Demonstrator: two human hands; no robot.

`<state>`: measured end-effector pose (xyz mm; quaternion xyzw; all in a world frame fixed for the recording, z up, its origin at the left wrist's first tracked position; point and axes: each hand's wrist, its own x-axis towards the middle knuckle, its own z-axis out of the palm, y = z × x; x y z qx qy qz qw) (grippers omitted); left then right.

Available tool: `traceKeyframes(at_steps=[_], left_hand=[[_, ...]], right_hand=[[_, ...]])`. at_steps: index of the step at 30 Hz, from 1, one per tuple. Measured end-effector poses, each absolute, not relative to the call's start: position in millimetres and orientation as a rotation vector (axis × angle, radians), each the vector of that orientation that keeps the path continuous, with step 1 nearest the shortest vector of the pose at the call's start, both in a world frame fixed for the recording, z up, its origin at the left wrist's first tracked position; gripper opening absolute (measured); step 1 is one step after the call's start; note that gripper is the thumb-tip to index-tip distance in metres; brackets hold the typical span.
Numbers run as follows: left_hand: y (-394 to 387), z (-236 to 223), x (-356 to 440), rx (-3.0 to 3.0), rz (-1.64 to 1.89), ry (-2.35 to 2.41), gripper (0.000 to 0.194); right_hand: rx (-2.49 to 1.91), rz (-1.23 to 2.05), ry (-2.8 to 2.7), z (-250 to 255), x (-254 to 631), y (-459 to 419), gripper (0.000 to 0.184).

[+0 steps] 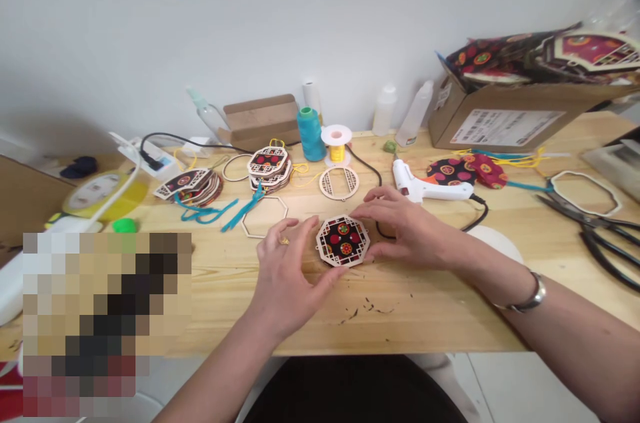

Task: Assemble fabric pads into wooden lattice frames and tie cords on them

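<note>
An octagonal wooden lattice piece backed with dark floral fabric [343,241] lies in front of me on the table. My left hand [287,276] curves round its left side, with the thumb at the lower edge and the index finger near the upper left. From the other side, my right hand [407,229] grips the right edge between thumb and fingers. Just behind are a round wooden lattice ring [339,183] and a thin plain octagonal frame [244,221]. A white glue gun [425,189] lies beyond my right hand.
Stacked lattice pieces [270,169], a teal thread cone [311,135] and a yellow ribbon spool [337,148] stand behind. Black-handled scissors [595,229] lie right, below a cardboard box [495,119] full of fabric pieces. A tape roll [105,194] is left. The glue gun's cord loops behind my right hand.
</note>
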<state>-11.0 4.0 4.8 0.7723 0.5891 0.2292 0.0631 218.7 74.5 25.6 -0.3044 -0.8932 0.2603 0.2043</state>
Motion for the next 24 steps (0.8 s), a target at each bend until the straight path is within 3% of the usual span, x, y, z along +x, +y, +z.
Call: traceKeyframes(at_steps=[7,24], left_hand=[[5.3,0.7,-9.7,2.311,0.648,1.769,0.073],[5.0,0.7,-7.1,2.319,0.606,1.792,0.069]], right_hand=[[-0.865,0.654,-2.469,21.7,216.8,73.0,0.057],[-0.889,0.626,-2.533,22.6,211.3,71.0,0.051]])
